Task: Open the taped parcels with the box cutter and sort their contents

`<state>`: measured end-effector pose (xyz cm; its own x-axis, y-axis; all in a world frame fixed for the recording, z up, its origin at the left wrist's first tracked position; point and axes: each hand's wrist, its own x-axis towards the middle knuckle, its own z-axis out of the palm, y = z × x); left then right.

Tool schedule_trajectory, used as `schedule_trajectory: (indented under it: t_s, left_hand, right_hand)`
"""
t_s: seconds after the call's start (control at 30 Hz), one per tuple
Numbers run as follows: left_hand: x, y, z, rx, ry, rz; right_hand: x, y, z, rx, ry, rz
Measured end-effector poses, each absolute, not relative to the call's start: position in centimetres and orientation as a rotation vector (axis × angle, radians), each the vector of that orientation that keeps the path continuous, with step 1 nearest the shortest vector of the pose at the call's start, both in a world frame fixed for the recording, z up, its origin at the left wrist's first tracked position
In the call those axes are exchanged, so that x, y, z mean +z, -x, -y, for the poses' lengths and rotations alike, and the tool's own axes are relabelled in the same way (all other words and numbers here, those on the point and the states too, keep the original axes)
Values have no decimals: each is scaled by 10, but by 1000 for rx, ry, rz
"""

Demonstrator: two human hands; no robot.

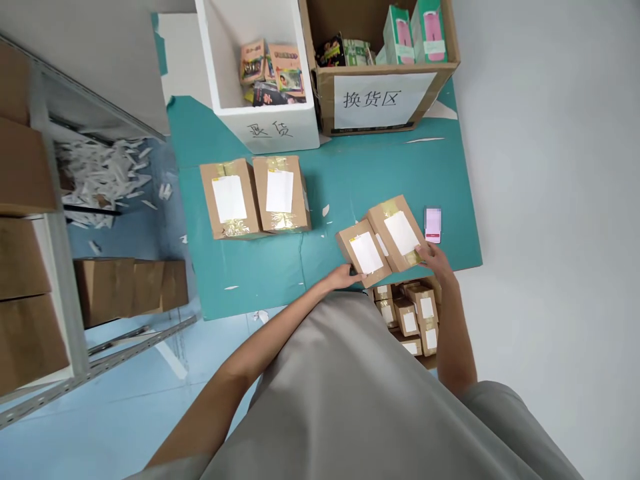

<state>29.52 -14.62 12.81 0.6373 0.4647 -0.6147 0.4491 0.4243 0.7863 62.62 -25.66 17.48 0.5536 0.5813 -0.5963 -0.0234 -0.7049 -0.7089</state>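
Observation:
Two small taped cardboard boxes with white labels sit side by side, tilted, near the front edge of the table. My left hand [344,276] is closed on the lower corner of the left small cardboard box [354,235]. A small dark object [353,270] shows by those fingers; I cannot make out its kind. My right hand [436,261] grips the lower right corner of the right small cardboard box [383,213], with the thumb over its taped end. Just beyond that hand lies a phone [433,225] with a lit screen.
Two larger sealed boxes [231,199] stand left on the teal tabletop [250,280]. At the back are a white foam bin [280,130] and an open carton [327,100], both holding goods. A carton of small parcels [410,323] is below the front edge. Shelving [65,293] stands left.

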Motion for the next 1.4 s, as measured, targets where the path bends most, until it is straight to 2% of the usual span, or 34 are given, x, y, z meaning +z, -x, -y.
schedule_trajectory:
  t_s: [0.2,0.5,0.63,0.7,0.8,0.93,1.17,1.4]
  left_hand:
    - [129,-279,106,18,-1139,-1238]
    - [152,-274,-12,386,-1451,-1422]
    - [165,-213,-24,501,-1542,-1350]
    - [171,-166,-29,604,-1680,-1529]
    - [173,-104,-34,376,-1676,-1892]
    - [162,-85,-27,76,-1696,-1888]
    - [142,-113,-47,43,-1764,-1964]
    - [155,-126,-88,25,-1793,-1918]
  right_hand:
    - [175,-597,206,1060,2004,820]
    - [110,-565,70,1124,1822,903]
    - [97,-563,60,1159,1819,912]
    - [95,-565,65,1216,1811,860]
    - [96,-565,74,1303,1791,778]
    - [99,-561,73,1341,1773,750]
    - [105,-557,54,1355,1823,678]
    - [126,-550,2,1212,2076,647]
